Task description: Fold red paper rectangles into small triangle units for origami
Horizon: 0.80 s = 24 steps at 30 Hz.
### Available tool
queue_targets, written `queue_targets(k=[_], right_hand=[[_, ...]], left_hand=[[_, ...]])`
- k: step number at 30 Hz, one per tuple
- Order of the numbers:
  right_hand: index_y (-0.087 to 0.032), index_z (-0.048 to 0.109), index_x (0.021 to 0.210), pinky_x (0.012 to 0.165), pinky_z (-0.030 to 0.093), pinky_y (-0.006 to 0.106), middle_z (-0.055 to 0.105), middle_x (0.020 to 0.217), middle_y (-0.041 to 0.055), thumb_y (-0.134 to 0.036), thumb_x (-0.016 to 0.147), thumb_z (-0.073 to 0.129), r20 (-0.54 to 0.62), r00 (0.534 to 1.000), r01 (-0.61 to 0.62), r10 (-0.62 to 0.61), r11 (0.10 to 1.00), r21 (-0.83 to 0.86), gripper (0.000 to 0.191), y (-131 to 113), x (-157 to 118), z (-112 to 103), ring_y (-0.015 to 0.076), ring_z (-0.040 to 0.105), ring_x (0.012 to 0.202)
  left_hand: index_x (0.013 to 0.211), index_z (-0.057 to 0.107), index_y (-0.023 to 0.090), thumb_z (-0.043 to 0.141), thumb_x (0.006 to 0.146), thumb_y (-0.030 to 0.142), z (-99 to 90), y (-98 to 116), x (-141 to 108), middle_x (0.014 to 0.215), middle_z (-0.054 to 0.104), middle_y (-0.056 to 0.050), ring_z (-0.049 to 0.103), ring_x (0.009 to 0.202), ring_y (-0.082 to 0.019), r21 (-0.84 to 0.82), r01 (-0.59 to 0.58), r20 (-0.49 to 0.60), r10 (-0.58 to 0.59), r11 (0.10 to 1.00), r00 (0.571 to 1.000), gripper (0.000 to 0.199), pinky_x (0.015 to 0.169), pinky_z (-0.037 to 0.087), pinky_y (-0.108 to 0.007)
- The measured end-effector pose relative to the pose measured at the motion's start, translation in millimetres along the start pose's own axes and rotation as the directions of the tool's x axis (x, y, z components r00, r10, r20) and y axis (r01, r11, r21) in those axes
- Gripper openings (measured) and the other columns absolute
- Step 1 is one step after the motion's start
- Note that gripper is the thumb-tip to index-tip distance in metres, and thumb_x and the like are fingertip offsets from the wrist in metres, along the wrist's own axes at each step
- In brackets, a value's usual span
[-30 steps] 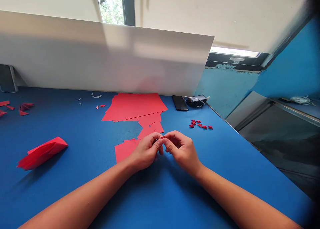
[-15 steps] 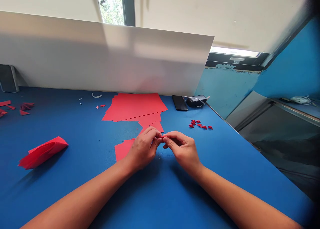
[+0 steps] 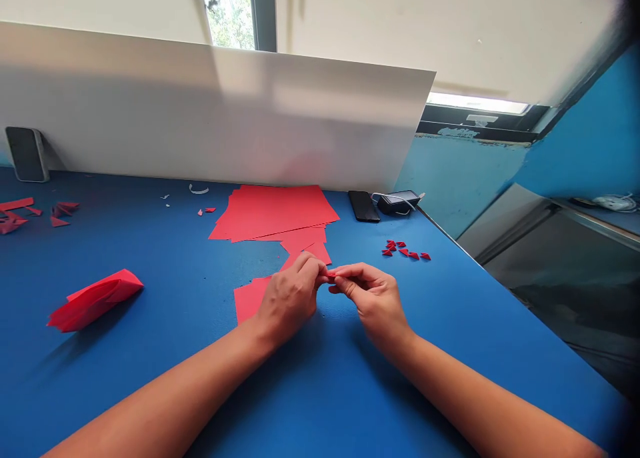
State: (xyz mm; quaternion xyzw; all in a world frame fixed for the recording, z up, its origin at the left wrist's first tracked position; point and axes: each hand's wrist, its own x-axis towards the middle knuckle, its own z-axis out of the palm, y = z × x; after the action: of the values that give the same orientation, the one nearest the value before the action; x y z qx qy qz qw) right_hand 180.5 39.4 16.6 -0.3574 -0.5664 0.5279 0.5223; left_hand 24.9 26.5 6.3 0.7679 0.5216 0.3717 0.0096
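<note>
A small piece of red paper (image 3: 331, 276) is pinched between my two hands over the middle of the table. My left hand (image 3: 295, 290) grips its left end, fingers bent and mostly hiding it. From the other side my right hand (image 3: 373, 295) holds it between thumb and forefinger. Beneath and behind my left hand lie loose red paper pieces (image 3: 250, 299). Several small folded red triangles (image 3: 404, 252) are grouped to the right of my hands. A larger folded red paper form (image 3: 97, 301) rests on the left.
A stack of red sheets (image 3: 283, 211) lies behind my hands. Beside it are a black phone (image 3: 364, 207) and a black box with a white cable (image 3: 399, 203). Another phone (image 3: 27, 154) leans against the white board (image 3: 300, 118). Red scraps (image 3: 63, 210) lie far left on the blue table (image 3: 190, 258).
The whole view has shifted slightly, so things appear a little further right. My left thumb has moved behind the fingers; both hands keep their pinch on the red paper.
</note>
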Motion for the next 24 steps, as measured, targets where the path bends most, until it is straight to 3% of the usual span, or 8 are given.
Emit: queue_targets(k=[10,15,19,24], right_hand=[[-0.018,0.066,0.088,0.07,0.053,0.031,0.069,0.08,0.0049,-0.031,0.084,0.064,0.121,0.989,0.103,-0.083,0.98,-0.172,0.013,-0.6,-0.2,-1.9,0.0182,0.065,0.073],[-0.019,0.064,0.079,0.064,0.046,0.027,0.062,0.076,0.0026,-0.028,0.084,0.062,0.074,0.99,0.135,-0.118,0.94,-0.314,0.011,-2.4,1.8,-4.7,0.0155,0.056,0.07],[-0.018,0.06,0.076,0.062,0.043,0.026,0.056,0.068,-0.0007,-0.03,0.084,0.063,0.044,0.999,0.027,-0.021,0.988,-0.154,0.014,-1.2,4.1,-5.2,0.0129,0.051,0.064],[-0.018,0.06,0.079,0.067,0.043,0.027,0.057,0.071,-0.0007,-0.031,0.084,0.064,0.175,0.984,-0.045,0.027,0.994,0.099,0.014,5.3,6.1,-5.3,0.0125,0.052,0.069]], left_hand=[[0.089,0.056,0.02,0.043,0.092,0.015,0.3,-4.2,0.3,0.089,0.063,-0.002,0.056,0.062,-0.014,0.198,-0.074,0.051,0.065,0.977,0.997,0.014,0.047,0.031,-0.025],[0.09,0.056,0.02,0.041,0.094,0.017,-2.4,-3.0,1.8,0.089,0.063,-0.002,0.057,0.065,-0.014,0.202,-0.141,0.04,0.135,0.969,0.99,0.016,0.046,0.031,-0.024],[0.098,0.056,0.018,0.045,0.094,0.026,-5.5,4.1,1.7,0.093,0.063,-0.004,0.059,0.07,-0.014,0.077,-0.133,0.018,0.132,0.988,0.991,0.014,0.05,0.037,-0.023],[0.087,0.059,0.018,0.053,0.09,0.023,-4.6,4.1,-0.5,0.085,0.063,-0.002,0.055,0.063,-0.011,-0.22,-0.077,-0.051,0.068,0.972,0.996,0.008,0.054,0.042,-0.023]])
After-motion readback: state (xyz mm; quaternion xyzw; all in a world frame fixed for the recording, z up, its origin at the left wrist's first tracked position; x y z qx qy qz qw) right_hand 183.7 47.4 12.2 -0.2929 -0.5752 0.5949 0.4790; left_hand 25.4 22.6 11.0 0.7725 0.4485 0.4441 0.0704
